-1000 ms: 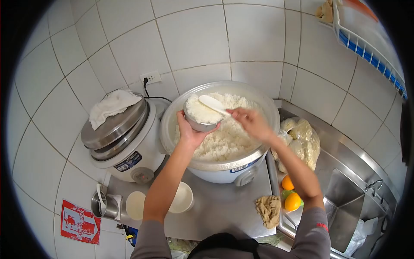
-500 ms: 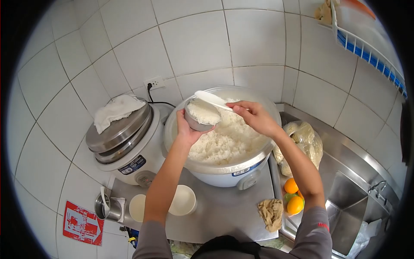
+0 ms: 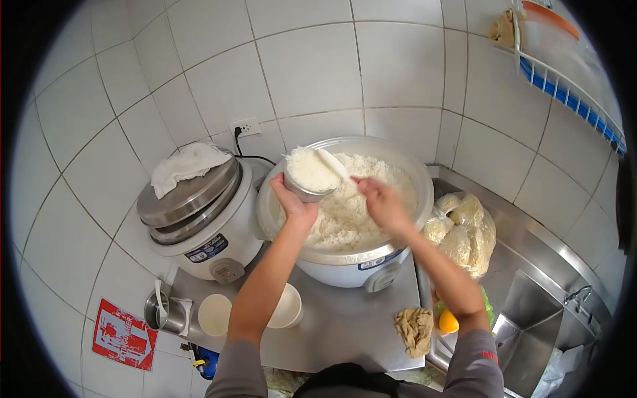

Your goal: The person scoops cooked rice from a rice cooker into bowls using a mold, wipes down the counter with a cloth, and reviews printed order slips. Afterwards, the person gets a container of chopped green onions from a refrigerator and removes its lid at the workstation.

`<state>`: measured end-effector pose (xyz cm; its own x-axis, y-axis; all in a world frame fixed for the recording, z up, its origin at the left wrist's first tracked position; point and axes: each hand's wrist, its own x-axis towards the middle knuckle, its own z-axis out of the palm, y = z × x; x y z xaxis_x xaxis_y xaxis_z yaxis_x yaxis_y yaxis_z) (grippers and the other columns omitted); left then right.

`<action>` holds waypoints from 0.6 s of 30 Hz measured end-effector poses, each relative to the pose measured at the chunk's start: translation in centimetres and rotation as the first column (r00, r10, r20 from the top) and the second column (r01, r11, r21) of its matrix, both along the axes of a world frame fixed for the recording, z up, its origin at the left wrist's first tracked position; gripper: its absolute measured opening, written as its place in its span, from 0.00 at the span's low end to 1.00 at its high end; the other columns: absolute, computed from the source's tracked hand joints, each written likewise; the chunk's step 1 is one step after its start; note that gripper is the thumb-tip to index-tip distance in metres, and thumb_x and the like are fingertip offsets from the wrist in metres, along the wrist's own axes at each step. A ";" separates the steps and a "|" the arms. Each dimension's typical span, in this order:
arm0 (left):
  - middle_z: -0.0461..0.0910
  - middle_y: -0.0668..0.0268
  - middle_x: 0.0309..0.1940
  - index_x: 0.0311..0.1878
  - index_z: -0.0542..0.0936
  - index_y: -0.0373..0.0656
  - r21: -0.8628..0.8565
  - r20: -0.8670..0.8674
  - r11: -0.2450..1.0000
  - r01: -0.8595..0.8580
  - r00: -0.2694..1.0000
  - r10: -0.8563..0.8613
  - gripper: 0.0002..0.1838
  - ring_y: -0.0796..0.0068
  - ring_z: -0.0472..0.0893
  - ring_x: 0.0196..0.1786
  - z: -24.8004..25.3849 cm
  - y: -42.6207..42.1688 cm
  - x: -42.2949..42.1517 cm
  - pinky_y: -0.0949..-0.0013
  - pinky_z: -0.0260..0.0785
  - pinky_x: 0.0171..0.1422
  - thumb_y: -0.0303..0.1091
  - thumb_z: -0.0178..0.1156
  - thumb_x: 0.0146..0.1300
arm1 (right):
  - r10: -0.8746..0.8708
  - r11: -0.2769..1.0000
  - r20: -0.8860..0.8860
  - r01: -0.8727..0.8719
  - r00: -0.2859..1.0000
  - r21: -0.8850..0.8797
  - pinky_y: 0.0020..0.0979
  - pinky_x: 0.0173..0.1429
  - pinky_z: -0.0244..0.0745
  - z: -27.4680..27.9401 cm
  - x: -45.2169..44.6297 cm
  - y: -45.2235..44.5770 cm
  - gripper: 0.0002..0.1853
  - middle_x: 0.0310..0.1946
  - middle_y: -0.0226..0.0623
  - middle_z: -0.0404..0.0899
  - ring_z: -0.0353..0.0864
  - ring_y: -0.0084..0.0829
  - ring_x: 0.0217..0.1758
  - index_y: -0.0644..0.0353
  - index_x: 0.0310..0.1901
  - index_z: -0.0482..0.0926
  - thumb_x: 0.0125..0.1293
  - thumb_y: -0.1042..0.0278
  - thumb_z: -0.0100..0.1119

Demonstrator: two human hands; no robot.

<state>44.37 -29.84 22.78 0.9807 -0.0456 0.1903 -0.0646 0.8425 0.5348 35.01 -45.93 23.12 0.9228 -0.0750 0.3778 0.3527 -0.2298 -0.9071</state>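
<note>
My left hand (image 3: pixel 296 205) is wrapped round a metal bowl (image 3: pixel 308 193), tilted and heaped with white cooked rice (image 3: pixel 312 169). My right hand (image 3: pixel 385 203) grips a white rice paddle (image 3: pixel 337 166) by its handle, somewhat blurred, and the paddle's blade lies against the right side of the rice in the bowl. Both hands are above a large rice cooker (image 3: pixel 352 265), whose pot holds a lot of loose rice (image 3: pixel 352 222).
Left of it stands a second rice cooker (image 3: pixel 199 239), its lid topped by a white cloth (image 3: pixel 189 167). Two white tubs (image 3: pixel 214 315), a metal cup (image 3: pixel 174 316) and a crumpled rag (image 3: pixel 415 331) are on the steel counter. To the right are plastic bags (image 3: pixel 466 235), an orange fruit (image 3: pixel 448 322) and a sink (image 3: pixel 524 325).
The paddle has come down from above the bowl onto the rice's right side, its handle now angled more steeply. My right hand has moved slightly down. The bowl's rice looks more heaped.
</note>
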 end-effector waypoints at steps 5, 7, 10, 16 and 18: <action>0.67 0.64 0.56 0.55 0.68 0.45 -0.003 -0.024 0.995 0.096 0.995 -0.096 0.29 0.62 0.67 0.59 0.7 0.2 -1.0 0.54 0.60 0.60 0.52 0.32 0.58 | -0.019 0.974 0.328 0.092 0.944 -0.208 0.25 0.18 0.54 -1.6 1.0 0.8 0.15 0.11 0.27 0.63 0.56 0.19 0.13 0.58 0.50 0.75 0.67 0.63 0.45; 0.65 0.62 0.58 0.57 0.66 0.46 0.083 -0.107 0.945 0.316 0.946 -0.307 0.30 0.56 0.65 0.60 2.0 1.8 -2.3 0.45 0.57 0.60 0.54 0.30 0.60 | 0.193 0.981 -0.151 -0.184 0.970 0.069 0.20 0.17 0.47 2.3 1.8 -2.9 0.17 0.11 0.19 0.57 0.51 0.14 0.13 0.55 0.52 0.74 0.68 0.58 0.44; 0.62 0.60 0.61 0.59 0.64 0.47 0.220 -0.225 0.840 0.495 0.864 -0.450 0.31 0.51 0.63 0.60 2.9 1.8 -3.2 0.38 0.56 0.58 0.55 0.28 0.61 | 0.337 0.941 -0.263 -0.312 0.904 0.133 0.19 0.18 0.46 3.8 3.6 -4.1 0.18 0.11 0.18 0.56 0.50 0.12 0.13 0.55 0.53 0.74 0.68 0.56 0.44; 0.59 0.55 0.61 0.61 0.62 0.48 0.139 -0.292 0.844 0.519 0.836 -0.466 0.31 0.49 0.63 0.61 1.0 2.4 -1.4 0.38 0.60 0.55 0.54 0.26 0.60 | 0.268 0.896 0.298 -0.123 0.916 -0.426 0.22 0.28 0.63 0.7 3.1 -1.6 0.16 0.20 0.29 0.71 0.65 0.17 0.23 0.57 0.50 0.76 0.67 0.61 0.45; 0.60 0.56 0.60 0.59 0.63 0.47 0.171 -0.310 0.900 0.400 0.889 -0.337 0.30 0.49 0.63 0.60 1.0 2.4 -1.7 0.37 0.60 0.53 0.53 0.28 0.59 | 0.207 0.926 0.056 -0.177 0.977 -0.332 0.23 0.31 0.66 2.5 2.0 -2.7 0.15 0.23 0.31 0.74 0.68 0.20 0.25 0.57 0.50 0.76 0.67 0.61 0.46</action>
